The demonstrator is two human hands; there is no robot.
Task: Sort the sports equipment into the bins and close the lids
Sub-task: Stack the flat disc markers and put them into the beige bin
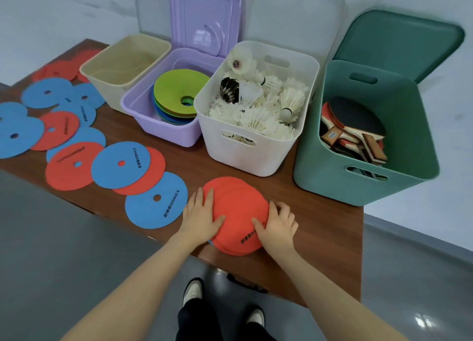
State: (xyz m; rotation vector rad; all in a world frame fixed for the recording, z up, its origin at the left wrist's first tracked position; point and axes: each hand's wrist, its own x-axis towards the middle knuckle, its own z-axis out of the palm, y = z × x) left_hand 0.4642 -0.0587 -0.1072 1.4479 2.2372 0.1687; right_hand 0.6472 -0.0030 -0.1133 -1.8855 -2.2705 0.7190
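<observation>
A stack of red flat discs (239,207) lies near the table's front edge. My left hand (202,216) rests flat on the stack's left side, fingers straight. My right hand (280,222) curls its fingers over the stack's right rim, thumb on top. Several loose blue discs (156,201) and red discs (70,170) are spread over the table's left half. Four open bins stand in a row behind: an empty beige bin (102,82), a purple bin (143,120) with coloured cones, a white bin (250,158) of shuttlecocks, and a green bin (340,184) of paddles.
The brown table (320,238) ends close in front of me and at the right past the green bin. The purple lid (204,15), green lid (399,43) and two pale lids lean against the wall behind. My feet show below on the grey floor.
</observation>
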